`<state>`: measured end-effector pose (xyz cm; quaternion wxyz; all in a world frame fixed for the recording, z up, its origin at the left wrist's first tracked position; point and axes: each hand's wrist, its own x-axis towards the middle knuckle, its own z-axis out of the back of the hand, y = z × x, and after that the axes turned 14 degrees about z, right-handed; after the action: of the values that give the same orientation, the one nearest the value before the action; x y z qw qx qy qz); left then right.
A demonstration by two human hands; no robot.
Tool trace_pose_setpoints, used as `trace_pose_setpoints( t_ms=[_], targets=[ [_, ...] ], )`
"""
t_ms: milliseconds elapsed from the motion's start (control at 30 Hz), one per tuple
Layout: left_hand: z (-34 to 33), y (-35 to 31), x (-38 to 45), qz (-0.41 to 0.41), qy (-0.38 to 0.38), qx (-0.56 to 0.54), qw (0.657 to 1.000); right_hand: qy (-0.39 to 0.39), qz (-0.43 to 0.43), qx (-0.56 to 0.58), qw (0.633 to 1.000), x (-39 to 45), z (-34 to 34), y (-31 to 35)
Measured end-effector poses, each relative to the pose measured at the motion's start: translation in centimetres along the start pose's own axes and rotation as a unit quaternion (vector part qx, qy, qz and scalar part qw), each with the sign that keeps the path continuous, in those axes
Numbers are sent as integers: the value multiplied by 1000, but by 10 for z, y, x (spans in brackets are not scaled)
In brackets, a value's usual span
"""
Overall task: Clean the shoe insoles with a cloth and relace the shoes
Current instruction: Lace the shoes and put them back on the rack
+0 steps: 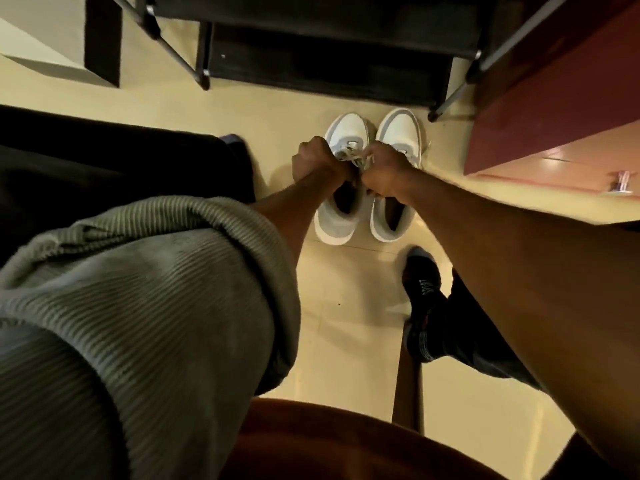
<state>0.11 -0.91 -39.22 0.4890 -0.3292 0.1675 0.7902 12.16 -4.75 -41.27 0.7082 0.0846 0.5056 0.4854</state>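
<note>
Head view, single entry. Pair of white shoes, side by side on the floor (346, 323), toes pointing away, beyond the person's knees: left shoe (341, 188) and right shoe (398, 133), touching or nearly so. Left hand (317, 161) and right hand (384, 171) both low over the left shoe's throat, fingers curled and pinching the laces (349, 157), which bunch pale between the two fists. The right hand overlaps the inner edge of the right shoe. Progress, as judged: lacing stage in hand on the left shoe; whether its eyelets are fully threaded is hidden by the hands. Right shoe's lacing cannot be made out. Insoles not distinguishable inside the dark openings; no cloth in sight, so the wiping step looks finished or set aside. Surroundings: black metal rack (329, 46) far, reddish cabinet (554, 116) right, socked foot (424, 275) near.
</note>
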Motion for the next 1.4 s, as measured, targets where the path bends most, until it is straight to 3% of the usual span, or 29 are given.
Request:
trace_pose_setpoints(
  t_ms=[100, 267, 600, 700, 900, 1133, 1400],
  targets=[
    [31, 0, -23, -26, -38, 17, 999, -4, 37, -32, 999, -26, 18, 30],
    [76, -4, -83, -62, -82, 9, 995, -90, 97, -18, 991, -83, 51, 53],
    [151, 17, -199, -129, -195, -79, 969, -164, 231, -24, 959, -183, 123, 107],
    [169, 32, -232, -215, -258, -132, 933, -228, 304, -42, 924, -209, 137, 122],
    [210, 46, -274, -363, -335, -207, 844, -326, 434, 26, 839, -254, 143, 143],
    [256, 35, -283, -438, -382, -272, 767, -414, 514, 37, 750, -278, 165, 182],
    [283, -21, -232, -470, -347, -301, 754, -449, 477, 29, 755, -236, 217, 215]
  ],
)
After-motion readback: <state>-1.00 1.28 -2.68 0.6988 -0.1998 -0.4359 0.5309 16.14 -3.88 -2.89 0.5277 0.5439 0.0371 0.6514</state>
